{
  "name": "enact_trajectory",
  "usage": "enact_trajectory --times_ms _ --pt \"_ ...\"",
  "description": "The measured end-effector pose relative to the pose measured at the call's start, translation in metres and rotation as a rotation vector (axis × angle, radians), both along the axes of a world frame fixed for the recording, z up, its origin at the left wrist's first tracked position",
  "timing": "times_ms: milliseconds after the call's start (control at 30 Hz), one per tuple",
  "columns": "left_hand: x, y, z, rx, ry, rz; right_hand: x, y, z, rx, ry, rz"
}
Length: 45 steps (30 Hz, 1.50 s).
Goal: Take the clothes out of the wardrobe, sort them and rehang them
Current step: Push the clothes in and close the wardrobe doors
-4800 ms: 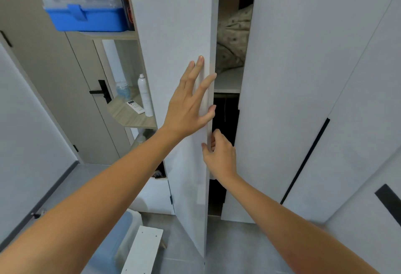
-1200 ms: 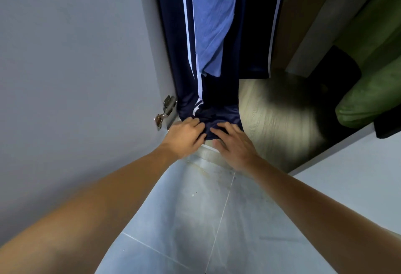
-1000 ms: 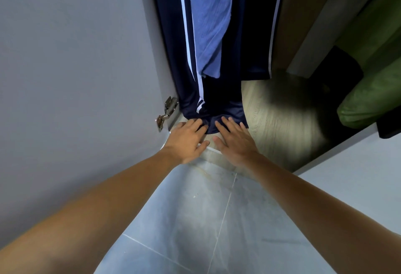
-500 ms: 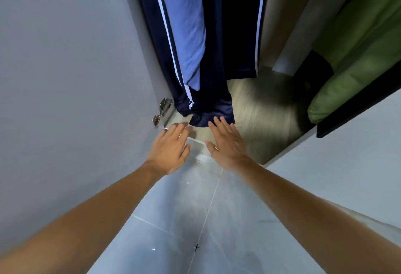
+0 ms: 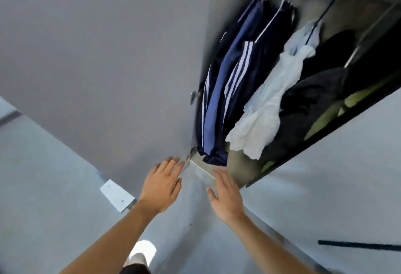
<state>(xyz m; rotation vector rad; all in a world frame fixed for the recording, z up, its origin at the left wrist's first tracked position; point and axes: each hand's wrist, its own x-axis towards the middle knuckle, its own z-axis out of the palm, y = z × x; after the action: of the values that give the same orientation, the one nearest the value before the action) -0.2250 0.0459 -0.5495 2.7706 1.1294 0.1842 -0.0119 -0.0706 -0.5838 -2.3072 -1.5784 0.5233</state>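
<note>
The wardrobe stands open, and clothes hang inside on hangers. Navy trousers with white stripes (image 5: 219, 91) hang at the left and reach the wardrobe floor (image 5: 238, 165). To their right hang a white garment (image 5: 267, 104), a black garment (image 5: 308, 100) and something green (image 5: 325, 117). My left hand (image 5: 161, 187) and my right hand (image 5: 226, 197) hover with fingers spread just below the trouser hems, and neither holds anything. The picture is blurred by head motion.
The open left wardrobe door (image 5: 108, 56) fills the left side, with hinges (image 5: 194, 95) on its edge. A right door (image 5: 325, 176) stands partly open. A white stool (image 5: 116, 194) sits on the grey tiled floor (image 5: 32, 176) behind my left arm.
Both hands let go of the trouser hems and drew back from the wardrobe floor. The view tilted upward, so the hangers and the white and black garments came into sight.
</note>
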Motion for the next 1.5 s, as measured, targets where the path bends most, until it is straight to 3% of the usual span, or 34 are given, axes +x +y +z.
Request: enact_trajectory --times_ms 233,400,567,733,867,1033,1233,1500 --pt "-0.088 -0.073 0.291 0.201 -0.061 0.091 -0.086 -0.028 0.246 0.160 0.173 0.083" --pt "-0.131 -0.061 0.424 0.503 -0.071 0.047 -0.130 0.006 0.362 0.350 0.143 0.194" --pt "-0.174 -0.042 0.521 0.758 -0.143 0.018 -0.187 0.041 0.447 0.477 0.155 0.229" --pt "-0.196 -0.012 0.604 0.789 -0.200 0.086 -0.237 0.073 0.518 0.548 0.181 0.172" --pt "-0.187 0.013 0.635 0.653 -0.257 0.100 -0.259 0.103 0.563 0.585 0.165 0.052" --pt "-0.186 0.031 0.630 0.650 -0.373 0.025 -0.265 0.123 0.586 0.551 0.085 -0.122" --pt "-0.173 0.029 0.619 0.732 -0.475 -0.163 -0.249 0.095 0.569 0.604 0.099 -0.099" --pt "-0.070 -0.001 0.613 0.814 -0.544 -0.445 -0.153 0.011 0.557 0.714 0.233 -0.021"
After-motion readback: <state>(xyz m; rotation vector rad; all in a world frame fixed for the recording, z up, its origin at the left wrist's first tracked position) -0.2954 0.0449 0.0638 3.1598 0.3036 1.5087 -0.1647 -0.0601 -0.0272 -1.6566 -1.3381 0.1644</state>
